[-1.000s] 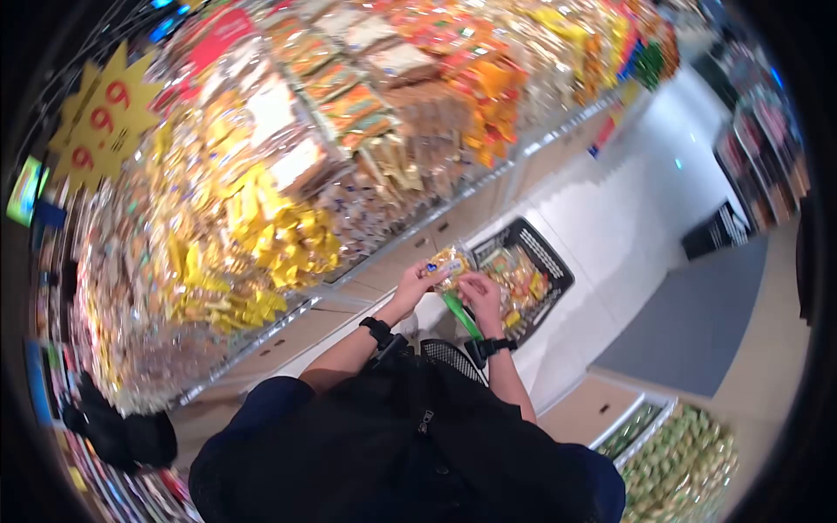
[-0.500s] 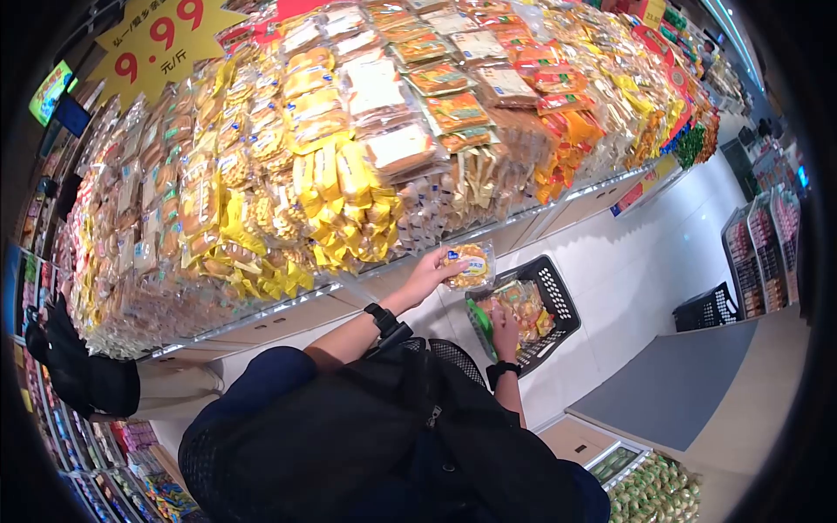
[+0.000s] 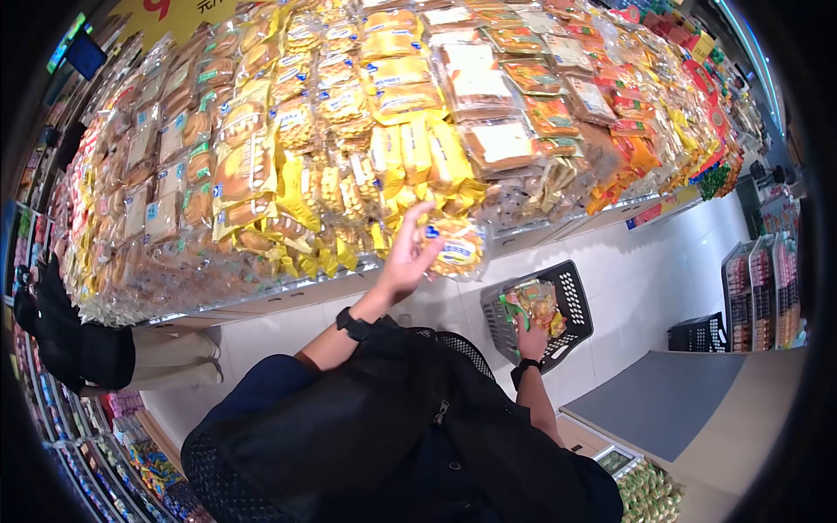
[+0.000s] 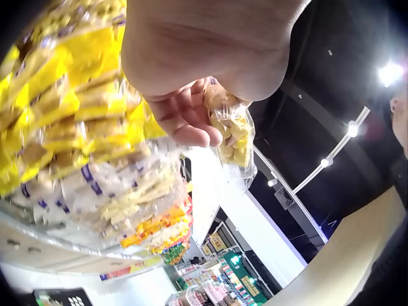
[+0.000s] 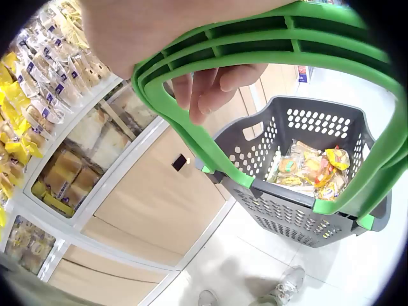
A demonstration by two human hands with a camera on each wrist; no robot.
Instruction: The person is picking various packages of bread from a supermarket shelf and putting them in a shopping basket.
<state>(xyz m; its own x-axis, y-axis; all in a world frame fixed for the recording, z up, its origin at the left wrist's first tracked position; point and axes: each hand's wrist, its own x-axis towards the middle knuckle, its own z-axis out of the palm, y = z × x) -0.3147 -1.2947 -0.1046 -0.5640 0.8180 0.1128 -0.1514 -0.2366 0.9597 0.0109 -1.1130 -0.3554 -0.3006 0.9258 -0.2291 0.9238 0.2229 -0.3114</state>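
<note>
Packet (image 3: 464, 250) with blue-and-white label, too small to read, pinched in left hand (image 3: 405, 261); right hand (image 3: 529, 338) grips green handle (image 5: 207, 150) of basket (image 3: 573, 295) toward four o'clock; yellow sign (image 3: 177, 26), ten o'clock, shows red "9"

Clear packet (image 3: 459, 247) in left grip (image 3: 406, 260), grey basket (image 5: 312, 140) in right grip (image 3: 530, 338).

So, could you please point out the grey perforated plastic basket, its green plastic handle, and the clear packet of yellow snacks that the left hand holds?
Grey basket (image 5: 290, 215): right wrist view, perforated wall.
Green handle (image 5: 197, 141): right wrist view, side bar.
Clear packet (image 3: 460, 250): head view, front label.
</note>
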